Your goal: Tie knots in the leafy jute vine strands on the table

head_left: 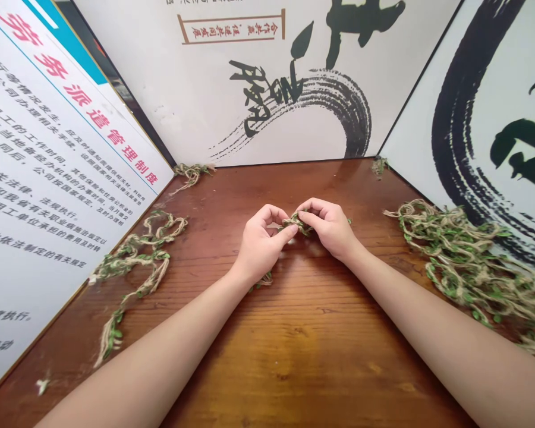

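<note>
My left hand [267, 238] and my right hand [327, 226] meet over the middle of the wooden table [294, 345]. Between their fingertips is a piece of jute twine garland with small green leaves [299, 223]. Thumb and fingers of each hand pinch it, the two grips close together. A length of leafy twine [263, 280] shows below my left wrist; whether it joins the held piece is hidden. Most of the held section is covered by my fingers.
A large heap of leafy twine [468, 261] lies at the right. Looser strands [147, 261] lie at the left, with small bunches in the back left corner [191, 173] and back right corner [380, 165]. Printed panels [267, 139] wall the table on three sides. A white scrap [42, 385] lies front left.
</note>
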{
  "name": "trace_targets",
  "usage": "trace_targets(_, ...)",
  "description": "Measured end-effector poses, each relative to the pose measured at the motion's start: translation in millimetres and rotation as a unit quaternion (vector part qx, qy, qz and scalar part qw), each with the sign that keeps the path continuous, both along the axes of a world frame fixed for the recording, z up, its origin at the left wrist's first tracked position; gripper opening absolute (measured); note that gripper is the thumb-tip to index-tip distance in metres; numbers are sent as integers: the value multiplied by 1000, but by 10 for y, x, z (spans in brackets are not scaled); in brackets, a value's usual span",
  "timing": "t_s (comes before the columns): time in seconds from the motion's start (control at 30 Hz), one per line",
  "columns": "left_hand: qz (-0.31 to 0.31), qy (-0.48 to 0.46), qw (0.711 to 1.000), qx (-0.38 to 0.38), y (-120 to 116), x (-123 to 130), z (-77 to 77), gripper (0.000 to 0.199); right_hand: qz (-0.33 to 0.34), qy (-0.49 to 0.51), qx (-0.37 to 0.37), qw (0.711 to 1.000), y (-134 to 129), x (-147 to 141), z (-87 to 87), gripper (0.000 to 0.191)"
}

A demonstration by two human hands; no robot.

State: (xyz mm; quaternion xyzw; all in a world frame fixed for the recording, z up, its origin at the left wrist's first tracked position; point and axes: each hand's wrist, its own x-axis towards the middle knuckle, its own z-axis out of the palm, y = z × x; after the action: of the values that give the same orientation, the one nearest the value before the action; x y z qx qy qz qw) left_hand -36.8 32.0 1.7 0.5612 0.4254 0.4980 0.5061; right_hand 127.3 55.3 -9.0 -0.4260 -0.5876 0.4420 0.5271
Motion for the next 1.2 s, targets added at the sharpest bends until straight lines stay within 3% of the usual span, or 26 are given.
trace_targets(0.37,6,-12,1000,14,27,22,-2,17,-61,-83,74,992,-66,-9,-15,14)
trace_targets(0.57,41,9,999,10,29,39,1,8,-87,-91,71,990,-97,-23,7,12)
trace_targets(0.93,37,15,999,3,22,35,-15,12,-73,-101,63,990,-74,-20,2,13)
trace_targets(1.1,4,10,1000,-7,8,9,22,16,-72,-102,57,990,-63,-17,-14,13)
trace_targets(1.2,-14,58,998,8,-16,-3,41,25,-78,-103,50,990,-56,-18,-9,12)
